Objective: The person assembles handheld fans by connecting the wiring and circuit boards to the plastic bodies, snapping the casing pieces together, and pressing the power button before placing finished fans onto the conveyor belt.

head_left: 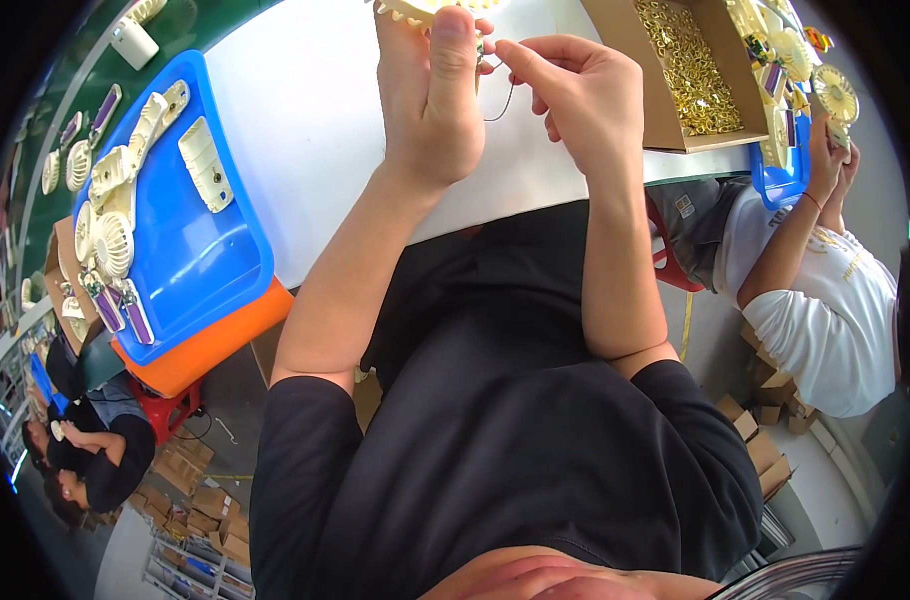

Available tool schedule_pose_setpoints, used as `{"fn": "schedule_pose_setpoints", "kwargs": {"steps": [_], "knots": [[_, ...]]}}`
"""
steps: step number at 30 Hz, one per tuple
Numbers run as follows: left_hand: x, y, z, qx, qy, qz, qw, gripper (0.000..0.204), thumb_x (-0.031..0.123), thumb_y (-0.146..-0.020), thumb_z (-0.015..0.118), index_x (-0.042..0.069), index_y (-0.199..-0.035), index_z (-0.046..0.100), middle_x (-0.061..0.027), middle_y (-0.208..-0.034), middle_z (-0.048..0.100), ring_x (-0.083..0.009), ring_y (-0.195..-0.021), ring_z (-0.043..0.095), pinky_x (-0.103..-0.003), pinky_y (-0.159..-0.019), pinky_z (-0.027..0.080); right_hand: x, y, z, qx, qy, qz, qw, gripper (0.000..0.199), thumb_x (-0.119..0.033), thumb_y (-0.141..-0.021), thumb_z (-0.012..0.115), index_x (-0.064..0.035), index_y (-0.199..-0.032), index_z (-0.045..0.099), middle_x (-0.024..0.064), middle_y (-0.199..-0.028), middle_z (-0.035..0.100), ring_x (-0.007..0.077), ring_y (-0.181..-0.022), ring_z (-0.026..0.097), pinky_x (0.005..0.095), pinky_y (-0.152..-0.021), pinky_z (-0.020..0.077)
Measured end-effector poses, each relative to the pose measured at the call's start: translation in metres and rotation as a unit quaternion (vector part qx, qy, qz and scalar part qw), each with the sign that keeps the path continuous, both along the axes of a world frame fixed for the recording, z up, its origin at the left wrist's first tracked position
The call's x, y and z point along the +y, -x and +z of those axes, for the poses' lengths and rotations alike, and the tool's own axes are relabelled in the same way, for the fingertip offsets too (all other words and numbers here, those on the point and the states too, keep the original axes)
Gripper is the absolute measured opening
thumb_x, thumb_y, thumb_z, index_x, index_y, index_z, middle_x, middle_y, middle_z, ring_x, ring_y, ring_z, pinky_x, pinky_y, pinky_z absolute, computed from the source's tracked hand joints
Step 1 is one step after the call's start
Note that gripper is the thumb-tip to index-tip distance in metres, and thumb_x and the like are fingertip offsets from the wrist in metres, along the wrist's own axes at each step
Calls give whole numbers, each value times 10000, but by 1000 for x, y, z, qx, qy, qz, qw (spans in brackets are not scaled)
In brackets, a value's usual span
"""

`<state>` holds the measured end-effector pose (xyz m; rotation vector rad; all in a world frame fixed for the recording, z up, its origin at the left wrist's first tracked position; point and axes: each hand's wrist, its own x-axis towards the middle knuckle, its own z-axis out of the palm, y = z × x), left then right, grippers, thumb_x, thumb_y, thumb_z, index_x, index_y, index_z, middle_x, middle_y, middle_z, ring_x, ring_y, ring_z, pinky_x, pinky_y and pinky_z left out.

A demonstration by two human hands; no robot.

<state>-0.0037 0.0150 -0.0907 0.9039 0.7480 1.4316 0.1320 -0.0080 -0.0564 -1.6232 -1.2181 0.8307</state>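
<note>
My left hand (433,105) is closed round a cream plastic fan housing (407,13), its thumb pointing up. The top of the housing runs out of the picture, and the fingers hide much of the rest. A small green piece, perhaps a circuit board, shows beside the thumb. Just to the right, the thumb and forefinger of my right hand (590,100) are pinched together at the housing's side, on a thin dark wire (509,102). This wire curves down in a loop between the two hands. Its ends are too small to make out.
At left, a blue tray (200,290) holds cream fan parts (113,245) on the white table (295,120). A cardboard box (720,140) of small gold-coloured metal pieces (690,70) stands right. Beyond it, a co-worker (815,270) in white holds a fan. Another person (115,445) sits far left.
</note>
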Motion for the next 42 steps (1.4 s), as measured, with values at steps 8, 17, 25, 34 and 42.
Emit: {"fn": "schedule_pose_setpoints", "kwargs": {"steps": [8,17,25,34,42], "knots": [[-14,-2,32,170,-214,35,961,676,451,-1080,433,-79,-1488,333,-181,-1347,521,-221,-1097,563,-319,-920,470,5,-14,-4,210,116,87,967,271,-237,-879,806,32,-905,782,56,-768,714,57,-569,588,199,-441,424],[-16,-14,40,120,-200,49,971,730,467,-1064,465,-83,-1508,285,-203,-1371,512,-235,-1151,562,-319,-960,463,18,-30,-12,251,164,197,934,255,-227,-894,803,20,-951,779,51,-778,710,42,-597,578,176,-437,388],[-9,4,17,118,-135,34,983,592,494,-1088,424,-19,-1386,414,-110,-1120,592,-128,-862,591,-249,-739,495,14,-22,-23,390,101,175,898,210,-196,-960,731,10,-1000,728,34,-813,654,18,-611,497,162,-430,295],[-9,-4,25,113,-103,86,984,476,468,-1117,370,30,-1272,474,-76,-979,608,-112,-736,584,-230,-657,486,7,-1,-32,428,31,154,890,257,-196,-1052,604,23,-1095,733,13,-864,633,16,-661,455,182,-449,284],[-2,6,15,99,-110,68,987,455,467,-1119,360,41,-1227,478,-78,-957,609,-115,-721,597,-226,-605,484,0,11,-15,485,18,159,860,299,-201,-1073,575,33,-1209,703,-11,-878,635,16,-651,446,178,-451,285]]}}
